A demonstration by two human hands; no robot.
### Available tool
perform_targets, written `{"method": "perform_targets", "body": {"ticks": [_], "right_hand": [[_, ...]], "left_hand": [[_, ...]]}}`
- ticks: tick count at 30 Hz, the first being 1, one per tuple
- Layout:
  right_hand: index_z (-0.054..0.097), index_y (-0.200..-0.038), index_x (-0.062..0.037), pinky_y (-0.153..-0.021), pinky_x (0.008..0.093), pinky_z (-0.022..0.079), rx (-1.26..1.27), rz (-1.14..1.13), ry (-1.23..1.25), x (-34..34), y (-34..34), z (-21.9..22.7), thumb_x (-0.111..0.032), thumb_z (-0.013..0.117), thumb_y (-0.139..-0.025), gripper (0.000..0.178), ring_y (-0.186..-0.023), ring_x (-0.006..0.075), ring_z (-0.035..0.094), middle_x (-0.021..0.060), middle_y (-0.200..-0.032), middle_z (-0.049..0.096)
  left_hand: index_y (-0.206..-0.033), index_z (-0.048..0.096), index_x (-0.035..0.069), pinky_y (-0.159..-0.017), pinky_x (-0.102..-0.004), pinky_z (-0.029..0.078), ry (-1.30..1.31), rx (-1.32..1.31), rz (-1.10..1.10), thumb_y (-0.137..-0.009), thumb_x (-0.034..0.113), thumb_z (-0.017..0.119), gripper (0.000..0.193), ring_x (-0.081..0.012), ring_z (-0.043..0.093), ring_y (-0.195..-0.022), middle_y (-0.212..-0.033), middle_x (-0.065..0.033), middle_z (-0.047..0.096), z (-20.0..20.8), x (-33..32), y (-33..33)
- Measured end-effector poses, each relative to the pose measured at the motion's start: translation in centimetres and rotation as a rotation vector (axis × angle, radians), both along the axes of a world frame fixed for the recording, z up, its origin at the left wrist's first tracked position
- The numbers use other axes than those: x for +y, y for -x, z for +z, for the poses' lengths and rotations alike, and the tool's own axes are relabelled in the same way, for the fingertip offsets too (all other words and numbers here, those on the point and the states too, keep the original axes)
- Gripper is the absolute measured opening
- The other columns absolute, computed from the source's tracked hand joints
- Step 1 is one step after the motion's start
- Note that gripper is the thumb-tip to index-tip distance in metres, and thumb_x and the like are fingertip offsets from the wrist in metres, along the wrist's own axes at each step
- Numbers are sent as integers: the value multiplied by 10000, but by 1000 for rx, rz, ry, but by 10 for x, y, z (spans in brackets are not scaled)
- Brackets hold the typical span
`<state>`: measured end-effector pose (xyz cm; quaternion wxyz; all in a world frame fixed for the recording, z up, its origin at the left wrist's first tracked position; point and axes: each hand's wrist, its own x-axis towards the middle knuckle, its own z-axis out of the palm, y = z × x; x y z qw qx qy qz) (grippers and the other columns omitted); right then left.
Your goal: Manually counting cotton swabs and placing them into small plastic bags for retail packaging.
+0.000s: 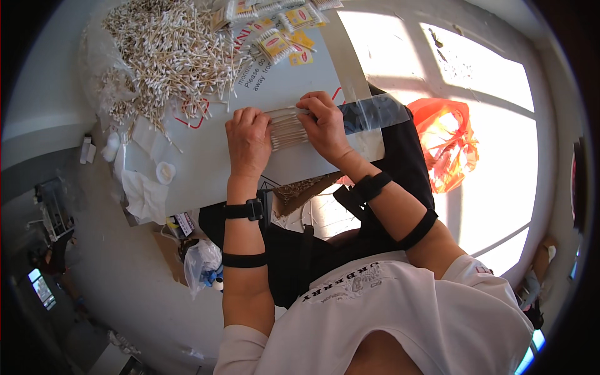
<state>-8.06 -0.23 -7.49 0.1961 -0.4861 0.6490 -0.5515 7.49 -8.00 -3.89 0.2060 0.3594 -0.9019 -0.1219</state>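
A flat row of cotton swabs [287, 130] with wooden-coloured sticks lies side by side over the table, between my two hands. My left hand [249, 139] has its fingers curled at the row's left ends. At the right ends, my right hand [325, 124] pinches with bent thumb and fingers. A clear plastic strip or bag [378, 112] stretches out to the right from beside my right hand, over the table edge. Up and to the left, a large heap of loose cotton swabs [169, 50] spreads across the table.
Small packs of swabs with yellow labels [275, 45] lie at the table's far side. A small round white container [165, 172] and crumpled white tissue [145, 195] sit at the left edge of the table [206, 181]. On the sunlit floor right stands a red plastic bag [445, 144].
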Motion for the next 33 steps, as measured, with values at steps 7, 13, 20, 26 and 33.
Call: {"method": "perform_targets", "body": {"ticks": [7,13,20,26,33], "right_hand": [[614,-929,4,-772,352,504,20,7,-20,0,0,-1,54,628,-760,177,-898,326,611,143,-1014,585],[619,-957,12,-770,322,504,33,14,-15,0,2,-3,47,618,-789,172,-887,298,623,137,-1042,581],[654,-950,-40,-778,359,509,197,44,-12,-6,2,5,10,674,-739,218,-931,306,599,114,-1036,580],[675,-886,-104,-769,395,503,395,151,-95,-17,4,6,-18,705,-677,228,-917,304,577,79,-982,574],[661,-805,-93,-741,382,496,322,134,-14,-13,8,2,-16,704,-671,160,-889,299,578,75,-911,566]], "left_hand": [[-780,588,88,-775,-379,402,87,-73,-59,-763,22,608,71,-247,524,-883,-819,-36,539,-6,-10,4],[-780,580,88,-764,-381,401,119,-98,-52,-769,30,608,65,-247,523,-871,-815,-36,544,2,-17,9],[-790,573,83,-770,-394,410,56,-152,-24,-759,52,653,92,-261,531,-884,-833,-48,554,-4,-12,7],[-784,557,65,-777,-400,421,29,-213,-78,-754,31,654,107,-275,529,-887,-843,-56,550,-5,-18,5],[-786,559,73,-795,-391,422,86,-213,-106,-732,1,627,113,-266,518,-938,-884,-59,548,2,-20,8]]}}
